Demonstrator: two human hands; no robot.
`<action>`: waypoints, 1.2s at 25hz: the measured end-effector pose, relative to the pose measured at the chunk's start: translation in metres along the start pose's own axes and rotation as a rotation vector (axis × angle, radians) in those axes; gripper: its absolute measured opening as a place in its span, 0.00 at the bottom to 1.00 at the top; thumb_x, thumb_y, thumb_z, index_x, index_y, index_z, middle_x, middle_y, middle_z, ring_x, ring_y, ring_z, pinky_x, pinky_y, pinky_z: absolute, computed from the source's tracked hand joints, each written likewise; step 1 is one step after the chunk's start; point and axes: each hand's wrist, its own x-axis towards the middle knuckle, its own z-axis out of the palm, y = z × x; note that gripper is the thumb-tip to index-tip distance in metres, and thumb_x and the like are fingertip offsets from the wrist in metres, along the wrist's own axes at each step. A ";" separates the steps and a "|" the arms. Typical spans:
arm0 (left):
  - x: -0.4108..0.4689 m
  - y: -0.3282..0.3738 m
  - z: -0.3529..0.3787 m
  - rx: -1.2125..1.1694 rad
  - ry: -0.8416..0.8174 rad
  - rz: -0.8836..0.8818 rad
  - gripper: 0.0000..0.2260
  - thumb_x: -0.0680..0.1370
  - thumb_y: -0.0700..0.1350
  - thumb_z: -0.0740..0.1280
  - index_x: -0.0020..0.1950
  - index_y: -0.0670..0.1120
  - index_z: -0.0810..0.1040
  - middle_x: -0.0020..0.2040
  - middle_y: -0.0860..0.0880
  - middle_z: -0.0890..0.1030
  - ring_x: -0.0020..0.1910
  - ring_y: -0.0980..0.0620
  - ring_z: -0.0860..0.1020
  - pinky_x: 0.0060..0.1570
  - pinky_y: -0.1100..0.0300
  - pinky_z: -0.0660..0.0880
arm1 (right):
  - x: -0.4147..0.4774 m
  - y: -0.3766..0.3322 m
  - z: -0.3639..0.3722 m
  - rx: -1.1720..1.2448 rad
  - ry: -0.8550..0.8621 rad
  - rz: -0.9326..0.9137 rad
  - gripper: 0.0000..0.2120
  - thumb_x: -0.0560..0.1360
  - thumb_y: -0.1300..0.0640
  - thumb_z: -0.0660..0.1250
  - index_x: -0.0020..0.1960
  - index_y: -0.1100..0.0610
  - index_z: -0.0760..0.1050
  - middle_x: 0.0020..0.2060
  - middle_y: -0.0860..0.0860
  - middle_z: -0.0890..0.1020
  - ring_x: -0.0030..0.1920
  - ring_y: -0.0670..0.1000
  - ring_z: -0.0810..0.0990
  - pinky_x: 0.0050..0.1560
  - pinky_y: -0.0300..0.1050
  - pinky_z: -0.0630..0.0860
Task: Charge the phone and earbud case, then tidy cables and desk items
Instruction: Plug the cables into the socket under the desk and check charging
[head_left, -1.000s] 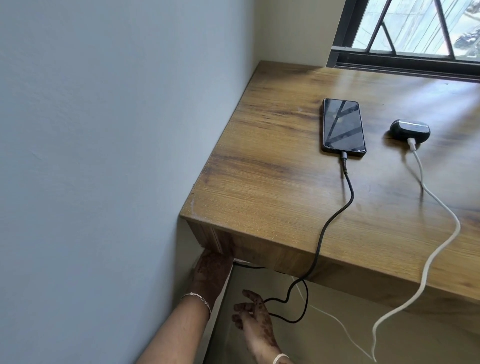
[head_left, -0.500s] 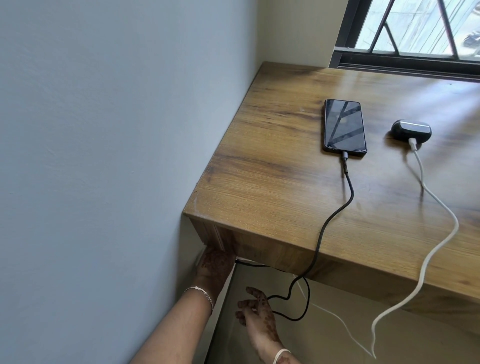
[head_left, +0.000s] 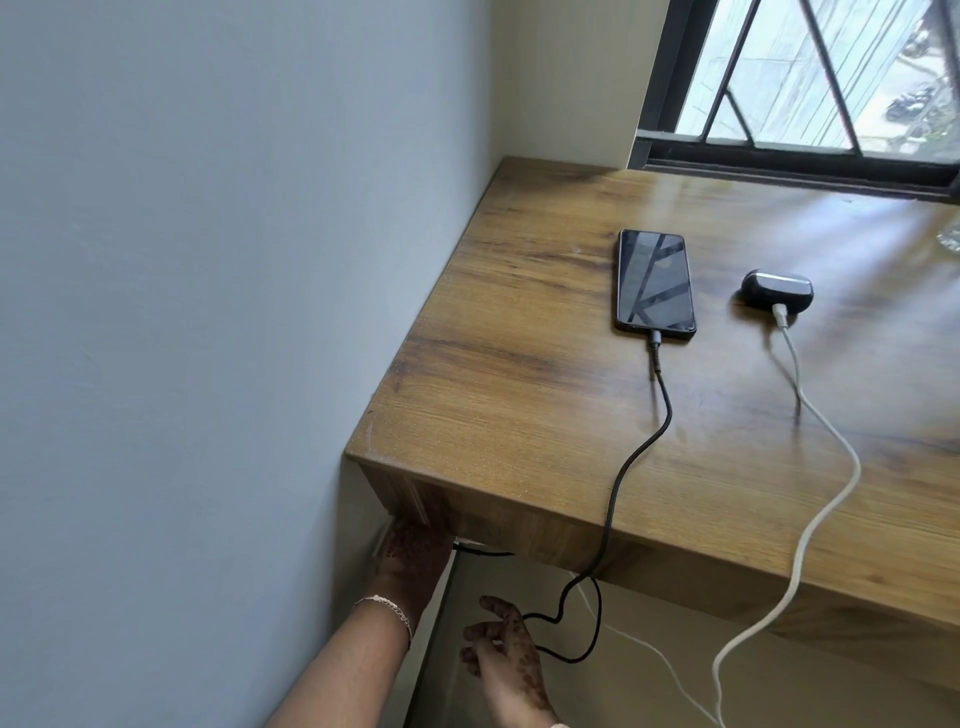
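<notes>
Wooden desk (head_left: 519, 364) carries the phone (head_left: 655, 283) with the black cable (head_left: 631, 462) in its port and, just beside it, the earbud case (head_left: 776, 291) on the white cable (head_left: 826, 499); both leads drop over the front edge. The left hand (head_left: 413, 553) reaches up under the desk corner, probably at a plug or socket, its grip hidden, while the right hand (head_left: 506, 660) hangs loose-fingered by the black slack, holding nothing. Powering seems the step in hand; next, gather that slack.
</notes>
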 end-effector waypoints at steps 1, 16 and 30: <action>-0.002 -0.001 0.002 0.061 -0.007 -0.022 0.17 0.54 0.38 0.77 0.42 0.41 0.86 0.30 0.43 0.82 0.26 0.46 0.81 0.30 0.59 0.79 | 0.000 -0.004 -0.002 -0.015 -0.003 -0.001 0.16 0.75 0.67 0.62 0.54 0.47 0.71 0.37 0.51 0.82 0.37 0.51 0.81 0.42 0.45 0.78; -0.123 0.044 -0.083 -0.229 0.167 -0.128 0.22 0.78 0.47 0.59 0.72 0.46 0.63 0.69 0.46 0.71 0.69 0.47 0.69 0.67 0.55 0.67 | -0.116 -0.102 -0.034 -0.241 0.119 -0.253 0.13 0.77 0.59 0.61 0.60 0.52 0.74 0.51 0.45 0.75 0.57 0.47 0.74 0.54 0.32 0.64; -0.084 0.119 -0.234 -0.759 0.478 0.032 0.16 0.77 0.45 0.65 0.65 0.47 0.72 0.62 0.49 0.77 0.61 0.52 0.75 0.62 0.59 0.72 | -0.124 -0.245 -0.122 -0.132 0.435 -0.595 0.11 0.75 0.62 0.62 0.55 0.51 0.77 0.50 0.47 0.82 0.53 0.47 0.79 0.57 0.39 0.72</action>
